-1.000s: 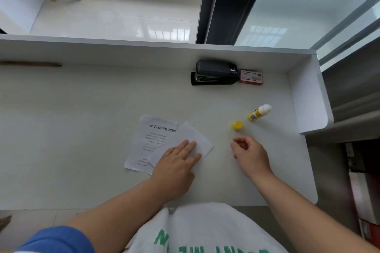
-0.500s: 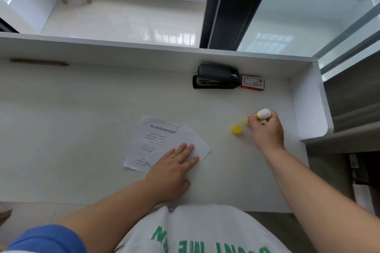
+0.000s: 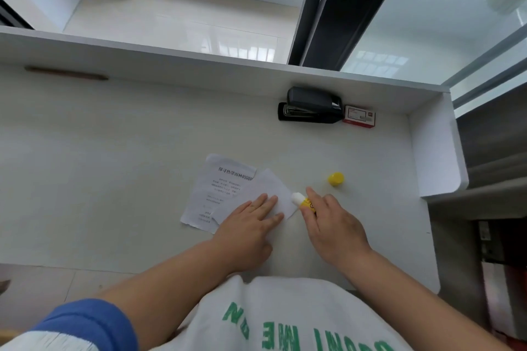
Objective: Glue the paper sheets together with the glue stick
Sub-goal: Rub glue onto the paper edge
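A printed paper sheet (image 3: 219,188) lies on the white desk (image 3: 114,165). A smaller blank sheet (image 3: 268,185) overlaps its right side at an angle. My left hand (image 3: 251,225) rests flat on the blank sheet with fingers spread. My right hand (image 3: 330,225) grips the yellow glue stick (image 3: 303,202). Its white tip points left and touches the blank sheet's right edge. The yellow cap (image 3: 336,179) lies apart on the desk, to the right of the sheets.
A black stapler (image 3: 310,107) and a small red-and-white staple box (image 3: 360,116) stand against the desk's back wall. A white side panel (image 3: 433,145) closes the desk on the right. The desk's front edge runs just under my forearms.
My right hand reached right to the glue stick, picked it up and brought it left to the blank sheet's edge. The left hand stayed on the sheet.
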